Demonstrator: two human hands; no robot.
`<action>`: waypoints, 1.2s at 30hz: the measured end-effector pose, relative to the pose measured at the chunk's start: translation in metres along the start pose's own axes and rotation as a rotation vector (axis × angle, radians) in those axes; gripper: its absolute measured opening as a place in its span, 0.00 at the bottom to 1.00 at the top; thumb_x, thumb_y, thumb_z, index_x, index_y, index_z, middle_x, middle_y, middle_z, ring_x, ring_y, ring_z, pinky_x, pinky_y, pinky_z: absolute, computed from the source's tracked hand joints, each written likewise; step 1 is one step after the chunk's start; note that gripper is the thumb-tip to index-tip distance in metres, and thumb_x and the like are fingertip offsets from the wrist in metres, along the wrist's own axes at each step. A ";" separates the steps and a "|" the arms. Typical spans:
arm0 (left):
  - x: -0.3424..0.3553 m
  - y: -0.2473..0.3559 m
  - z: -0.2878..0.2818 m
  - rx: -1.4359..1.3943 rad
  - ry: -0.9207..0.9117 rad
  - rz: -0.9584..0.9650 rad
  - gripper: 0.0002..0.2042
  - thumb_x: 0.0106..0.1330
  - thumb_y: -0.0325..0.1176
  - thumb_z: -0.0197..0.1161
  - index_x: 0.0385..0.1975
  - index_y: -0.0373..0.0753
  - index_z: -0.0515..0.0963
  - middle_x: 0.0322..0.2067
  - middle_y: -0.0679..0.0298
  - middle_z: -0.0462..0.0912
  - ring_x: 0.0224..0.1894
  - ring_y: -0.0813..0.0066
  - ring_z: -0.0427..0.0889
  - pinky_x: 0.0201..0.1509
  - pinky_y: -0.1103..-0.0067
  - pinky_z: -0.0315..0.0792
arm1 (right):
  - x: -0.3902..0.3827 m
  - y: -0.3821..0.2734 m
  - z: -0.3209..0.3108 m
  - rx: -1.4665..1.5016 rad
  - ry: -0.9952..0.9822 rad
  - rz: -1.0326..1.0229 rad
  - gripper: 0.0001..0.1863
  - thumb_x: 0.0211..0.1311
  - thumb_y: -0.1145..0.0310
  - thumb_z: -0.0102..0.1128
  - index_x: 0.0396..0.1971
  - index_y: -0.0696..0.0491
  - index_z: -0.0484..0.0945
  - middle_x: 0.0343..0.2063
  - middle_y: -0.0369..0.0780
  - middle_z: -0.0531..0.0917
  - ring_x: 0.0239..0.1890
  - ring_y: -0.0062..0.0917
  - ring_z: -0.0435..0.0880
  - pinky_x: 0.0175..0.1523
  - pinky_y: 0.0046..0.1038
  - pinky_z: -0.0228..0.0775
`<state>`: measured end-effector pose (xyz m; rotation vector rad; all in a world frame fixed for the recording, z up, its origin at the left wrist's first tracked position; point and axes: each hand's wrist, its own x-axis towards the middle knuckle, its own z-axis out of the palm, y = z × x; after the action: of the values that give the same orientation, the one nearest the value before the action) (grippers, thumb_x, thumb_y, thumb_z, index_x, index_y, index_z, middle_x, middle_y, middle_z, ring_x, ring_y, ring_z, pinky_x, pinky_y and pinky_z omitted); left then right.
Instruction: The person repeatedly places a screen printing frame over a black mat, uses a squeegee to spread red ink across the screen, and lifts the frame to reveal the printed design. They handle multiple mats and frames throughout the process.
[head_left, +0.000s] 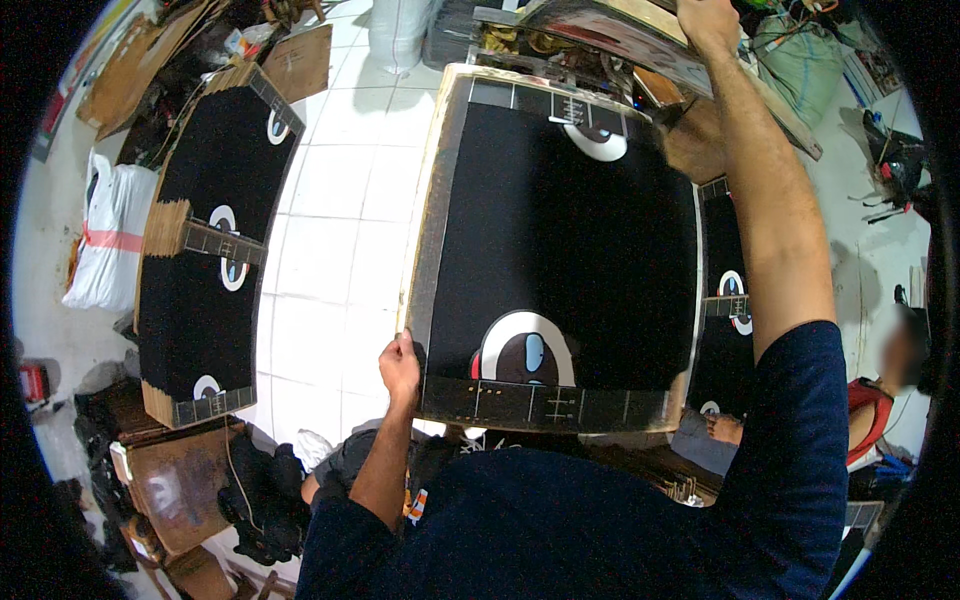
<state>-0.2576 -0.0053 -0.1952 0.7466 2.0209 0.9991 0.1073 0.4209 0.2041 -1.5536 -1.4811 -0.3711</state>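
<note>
Black panel point(560, 230) with 2 white-ringed eye motifs point(535, 350), white floor tiles point(318, 180), navy shirt point(560, 520)

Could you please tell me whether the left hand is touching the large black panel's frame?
Touching: the head view shows the left hand gripping the frame at its left edge.

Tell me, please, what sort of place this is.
Probably a small workshop, perhaps for printing. A large black panel printed with cartoon-like eyes lies in the middle, similar black panels are at the left, and a tilted frame with smeared colour is near the right hand.
</note>
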 end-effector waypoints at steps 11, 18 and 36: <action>-0.026 0.020 -0.076 0.575 -0.151 0.199 0.35 0.50 0.50 0.82 0.46 0.29 0.75 0.35 0.42 0.85 0.40 0.39 0.85 0.45 0.57 0.78 | 0.013 0.006 -0.002 -0.028 -0.053 0.063 0.13 0.64 0.61 0.63 0.47 0.47 0.82 0.44 0.50 0.87 0.50 0.51 0.84 0.54 0.47 0.75; -0.033 0.015 -0.062 0.611 -0.077 0.251 0.34 0.50 0.50 0.83 0.45 0.29 0.75 0.35 0.43 0.85 0.40 0.40 0.85 0.46 0.58 0.77 | 0.030 -0.005 -0.009 -0.051 -0.107 0.119 0.15 0.64 0.58 0.62 0.49 0.45 0.81 0.46 0.50 0.87 0.52 0.50 0.84 0.55 0.46 0.75; -0.003 0.034 -0.038 0.577 -0.042 0.203 0.37 0.49 0.50 0.84 0.51 0.30 0.73 0.44 0.44 0.83 0.47 0.42 0.84 0.52 0.59 0.77 | 0.049 -0.010 -0.008 -0.053 -0.081 0.075 0.18 0.63 0.55 0.60 0.51 0.44 0.82 0.48 0.48 0.87 0.54 0.47 0.84 0.57 0.44 0.75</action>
<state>-0.2814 -0.0048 -0.1500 1.2820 2.2488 0.4872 0.1123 0.4441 0.2490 -1.6786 -1.4809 -0.3091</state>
